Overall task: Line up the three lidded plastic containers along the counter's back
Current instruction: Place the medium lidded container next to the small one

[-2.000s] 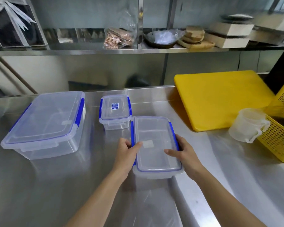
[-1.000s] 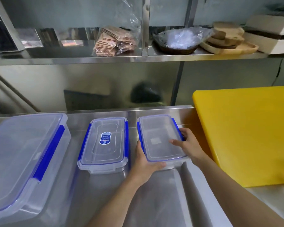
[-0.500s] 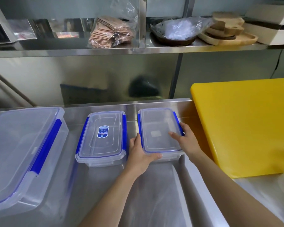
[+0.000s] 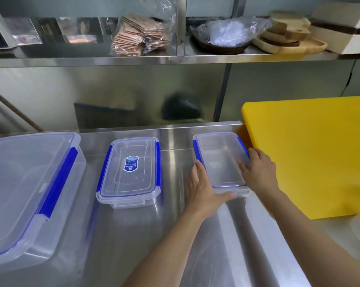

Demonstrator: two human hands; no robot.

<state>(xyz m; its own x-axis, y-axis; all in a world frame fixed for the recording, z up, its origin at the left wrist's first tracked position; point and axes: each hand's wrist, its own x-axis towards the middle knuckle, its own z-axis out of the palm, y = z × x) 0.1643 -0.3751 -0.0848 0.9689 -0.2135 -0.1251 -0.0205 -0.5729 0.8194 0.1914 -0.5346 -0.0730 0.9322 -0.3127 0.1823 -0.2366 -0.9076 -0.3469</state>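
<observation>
Three clear boxes with blue clips sit on the shiny counter (image 4: 175, 235), near the back. The big box (image 4: 27, 193) is far to the left. The middle box (image 4: 130, 172) has a blue sticker on its lid and stands alone, not touching anything. The right box (image 4: 220, 160) sits between the person's two hands, just beside the yellow board (image 4: 311, 154) that leans at the right.

The left hand (image 4: 204, 189) is flat along the box's left side, fingers pointing to the back and thumb curled round the near front corner. The right hand (image 4: 258, 170) lies on the right edge, with fingers resting on the lid. Both hands press in on the box from each side, so it is held between them. It looks set down on the counter.

A shelf (image 4: 175, 59) above holds a bag of brown sheets (image 4: 139, 36).
</observation>
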